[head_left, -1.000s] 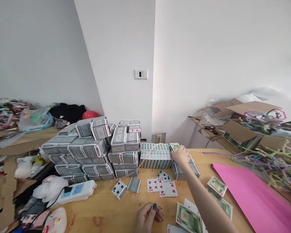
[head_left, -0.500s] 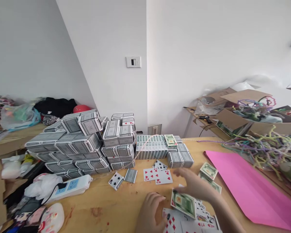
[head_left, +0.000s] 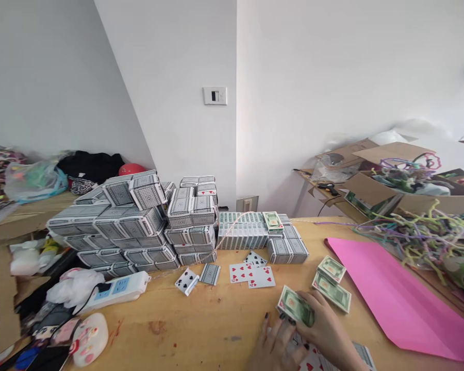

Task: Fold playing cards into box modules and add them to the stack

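My right hand point(head_left: 321, 320) grips the right end of a small green card box point(head_left: 294, 305) printed like a banknote, its fingers bent over the far edge. My left hand point(head_left: 277, 344) lies low beside it, fingers spread over loose face-up playing cards point(head_left: 309, 360), which the hands partly cover. Two more green card boxes point(head_left: 331, 286) rest to the right, overlapping. Further back lie several face-up heart cards point(head_left: 261, 276) and a spade card point(head_left: 186, 282), next to a face-down card point(head_left: 210, 274).
Bundled grey-backed card stacks point(head_left: 133, 221) rise at the back left. A row of card boxes point(head_left: 243, 229) stands against the wall. A pink sheet point(head_left: 394, 304) covers the right side, near tangled yarn point(head_left: 413, 237). A power strip point(head_left: 119, 291) sits on the left.
My right hand has come down onto the green card box, which now sits slightly further up and right. My left hand has shifted right onto the loose cards. The view has moved slightly.
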`<act>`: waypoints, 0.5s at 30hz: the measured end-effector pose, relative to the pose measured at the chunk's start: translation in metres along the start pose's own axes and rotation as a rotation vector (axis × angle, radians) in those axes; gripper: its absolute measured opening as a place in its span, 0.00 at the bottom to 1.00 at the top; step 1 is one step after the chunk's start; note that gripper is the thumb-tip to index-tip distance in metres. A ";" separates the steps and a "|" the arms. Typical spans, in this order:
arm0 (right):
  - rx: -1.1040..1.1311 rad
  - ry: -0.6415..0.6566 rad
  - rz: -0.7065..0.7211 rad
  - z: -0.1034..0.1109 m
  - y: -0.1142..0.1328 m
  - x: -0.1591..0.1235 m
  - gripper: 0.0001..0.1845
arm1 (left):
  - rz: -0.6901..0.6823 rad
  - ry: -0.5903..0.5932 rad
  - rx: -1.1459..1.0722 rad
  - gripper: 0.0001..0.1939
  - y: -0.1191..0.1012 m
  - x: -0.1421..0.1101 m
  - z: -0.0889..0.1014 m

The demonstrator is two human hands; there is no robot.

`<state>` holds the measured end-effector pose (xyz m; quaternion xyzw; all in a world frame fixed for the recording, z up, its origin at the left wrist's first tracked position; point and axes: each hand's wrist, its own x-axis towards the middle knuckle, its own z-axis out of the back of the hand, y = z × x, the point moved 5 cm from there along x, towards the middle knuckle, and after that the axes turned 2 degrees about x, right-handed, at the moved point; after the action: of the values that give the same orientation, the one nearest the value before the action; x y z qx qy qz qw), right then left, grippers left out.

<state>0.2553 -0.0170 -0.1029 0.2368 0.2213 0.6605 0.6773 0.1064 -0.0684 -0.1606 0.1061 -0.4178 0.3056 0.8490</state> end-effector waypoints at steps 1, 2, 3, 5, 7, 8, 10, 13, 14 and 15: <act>0.015 -0.055 -0.023 0.005 -0.004 0.000 0.24 | -0.027 0.007 0.017 0.19 -0.003 0.000 -0.003; 0.029 -0.118 -0.048 0.011 -0.008 0.000 0.24 | -0.053 0.031 0.018 0.21 -0.007 0.000 -0.006; 0.041 -0.184 -0.080 0.018 -0.013 -0.001 0.25 | -0.073 0.070 0.007 0.23 -0.012 -0.001 -0.011; 0.083 -0.308 -0.158 0.033 -0.023 -0.004 0.28 | -0.135 0.191 -0.064 0.25 -0.026 0.000 -0.023; 0.124 -0.383 -0.247 0.048 -0.034 -0.009 0.29 | -0.214 0.396 -0.199 0.25 -0.043 0.002 -0.038; 0.153 -0.394 -0.284 0.053 -0.039 -0.012 0.30 | -0.219 0.472 -0.267 0.24 -0.049 0.005 -0.042; 0.221 -0.382 -0.332 0.061 -0.047 -0.019 0.31 | -0.125 0.603 -0.352 0.22 -0.049 0.016 -0.045; 0.267 -0.363 -0.350 0.066 -0.053 -0.027 0.29 | -0.011 0.673 -0.358 0.25 -0.028 0.038 -0.030; 0.263 -0.362 -0.346 0.066 -0.054 -0.028 0.29 | 0.023 0.680 -0.349 0.30 -0.016 0.044 -0.020; 0.255 -0.363 -0.342 0.066 -0.055 -0.030 0.29 | 0.087 0.725 -0.325 0.33 -0.003 0.048 -0.012</act>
<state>0.3384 -0.0496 -0.0848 0.3938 0.2143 0.4501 0.7723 0.1379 -0.0446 -0.1305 -0.1623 -0.1382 0.2887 0.9334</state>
